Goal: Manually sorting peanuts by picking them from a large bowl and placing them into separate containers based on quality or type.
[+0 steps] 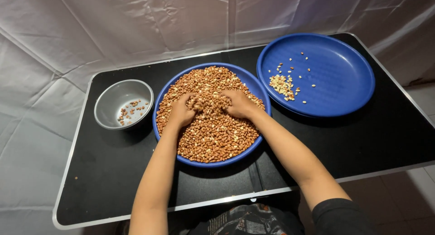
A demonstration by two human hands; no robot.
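At frame centre, the left hand (pixel 181 112) and right hand (pixel 239 103) sink curled fingers into the red-brown peanuts (pixel 213 130) heaped in the round blue plastic plate (pixel 258 87), loosely scooping kernels.

No packages, labels, signs or screens visible.

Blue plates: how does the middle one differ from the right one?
The middle round blue plastic plate is heaped with red-brown peanuts; the right round blue plastic plate holds only a small scatter of pale kernels. Both hands, left and right, dig into the middle plate; none touch the right one. Shared: same colour and round shape, both on the black table.
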